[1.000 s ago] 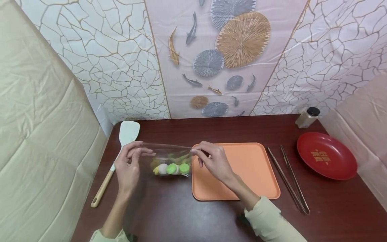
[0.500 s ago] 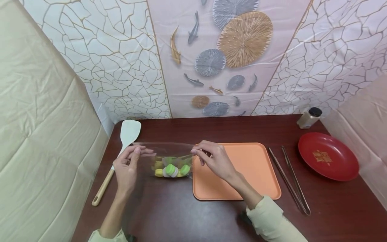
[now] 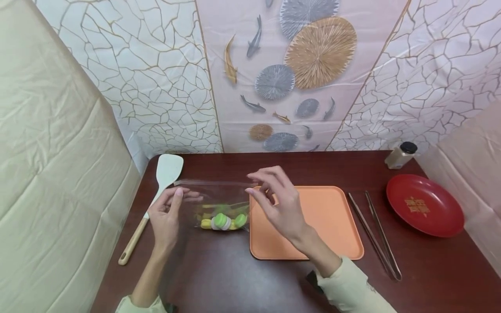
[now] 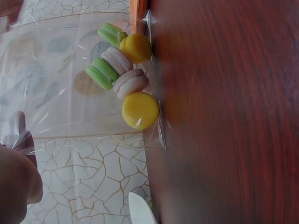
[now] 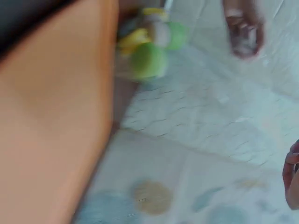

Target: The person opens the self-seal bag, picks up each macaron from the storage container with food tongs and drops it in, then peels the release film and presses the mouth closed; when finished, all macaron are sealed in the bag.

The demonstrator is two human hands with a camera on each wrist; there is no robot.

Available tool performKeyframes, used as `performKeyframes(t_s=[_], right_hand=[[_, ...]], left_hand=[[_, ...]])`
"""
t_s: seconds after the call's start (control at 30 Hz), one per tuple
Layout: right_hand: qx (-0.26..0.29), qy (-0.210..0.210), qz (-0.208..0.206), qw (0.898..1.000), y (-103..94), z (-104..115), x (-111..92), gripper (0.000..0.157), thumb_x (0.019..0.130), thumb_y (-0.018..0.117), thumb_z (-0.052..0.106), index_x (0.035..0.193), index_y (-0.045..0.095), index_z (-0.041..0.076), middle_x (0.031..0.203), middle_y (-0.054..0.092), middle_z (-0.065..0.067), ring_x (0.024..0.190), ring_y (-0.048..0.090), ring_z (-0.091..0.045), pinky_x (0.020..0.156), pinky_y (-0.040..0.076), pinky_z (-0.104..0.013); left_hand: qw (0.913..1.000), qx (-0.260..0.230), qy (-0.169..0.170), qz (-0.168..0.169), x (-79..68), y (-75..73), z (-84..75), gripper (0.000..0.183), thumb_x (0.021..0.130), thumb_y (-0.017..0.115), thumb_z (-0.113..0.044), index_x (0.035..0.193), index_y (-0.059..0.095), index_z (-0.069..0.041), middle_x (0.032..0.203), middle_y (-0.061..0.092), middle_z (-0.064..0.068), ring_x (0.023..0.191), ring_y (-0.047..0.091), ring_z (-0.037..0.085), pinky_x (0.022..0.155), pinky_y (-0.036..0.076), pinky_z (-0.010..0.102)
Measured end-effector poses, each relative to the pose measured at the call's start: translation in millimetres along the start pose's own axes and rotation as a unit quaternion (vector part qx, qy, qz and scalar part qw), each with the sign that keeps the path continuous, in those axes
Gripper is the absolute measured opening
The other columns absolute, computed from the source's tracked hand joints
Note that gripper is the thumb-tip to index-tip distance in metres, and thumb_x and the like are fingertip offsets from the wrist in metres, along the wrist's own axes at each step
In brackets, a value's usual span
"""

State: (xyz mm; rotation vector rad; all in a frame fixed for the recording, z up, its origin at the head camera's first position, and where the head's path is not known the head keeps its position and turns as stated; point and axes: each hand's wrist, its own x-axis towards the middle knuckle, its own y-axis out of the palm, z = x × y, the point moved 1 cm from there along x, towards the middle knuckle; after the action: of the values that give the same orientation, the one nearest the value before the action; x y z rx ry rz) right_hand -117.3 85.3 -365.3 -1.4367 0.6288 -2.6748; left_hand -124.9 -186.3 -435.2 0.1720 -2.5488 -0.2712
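A clear plastic bag (image 3: 223, 195) is held upright over the table, left of the orange tray. Several green, yellow and pale macarons (image 3: 222, 221) lie at its bottom; in the left wrist view a yellow macaron (image 4: 140, 110) sits at one end of the pile. My left hand (image 3: 166, 217) pinches the bag's upper left edge between thumb and fingers. At the upper right corner, my right hand (image 3: 283, 204) has its thumb and index finger spread apart and grips nothing. Whether the bag's bottom touches the table, I cannot tell.
The orange tray (image 3: 313, 221) lies under my right hand. A white spatula (image 3: 168, 171) with a wooden handle lies at the left. To the right are metal tongs (image 3: 375, 234), a red plate (image 3: 426, 206) and a black-lidded jar (image 3: 401, 155).
The macarons have shifted and bunched within the bag. My right hand has let go of the bag's edge, its thumb and finger parting and the hand rising slightly. My left hand stays put.
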Motion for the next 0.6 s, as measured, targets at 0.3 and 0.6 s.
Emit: performKeyframes(t_s=[0.3, 0.6], right_hand=[[-0.201, -0.178, 0.157, 0.951, 56.2, 29, 26, 0.027, 0.099, 0.079, 0.006, 0.126, 0.078, 0.008, 0.107, 0.071, 0.001, 0.062, 0.061, -0.006, 0.049, 0.043, -0.017], [-0.273, -0.186, 0.167, 0.929, 92.4, 22, 38, 0.037, 0.097, 0.069, -0.002, 0.132, 0.073, 0.007, 0.109, 0.066, 0.0, 0.059, 0.055, -0.007, 0.046, 0.041, -0.02]], left_hand=[[0.9978, 0.057, 0.0, -0.033, -0.2, 3.3, -3.5, 0.023, 0.111, 0.06, 0.002, 0.12, 0.073, 0.018, 0.105, 0.086, 0.002, 0.093, 0.084, 0.013, 0.085, 0.063, 0.021], [0.9753, 0.211, 0.058, -0.035, -1.5, 6.5, -6.9, 0.015, 0.104, 0.065, 0.01, 0.111, 0.077, 0.012, 0.092, 0.081, -0.006, 0.075, 0.064, -0.011, 0.067, 0.048, 0.009]])
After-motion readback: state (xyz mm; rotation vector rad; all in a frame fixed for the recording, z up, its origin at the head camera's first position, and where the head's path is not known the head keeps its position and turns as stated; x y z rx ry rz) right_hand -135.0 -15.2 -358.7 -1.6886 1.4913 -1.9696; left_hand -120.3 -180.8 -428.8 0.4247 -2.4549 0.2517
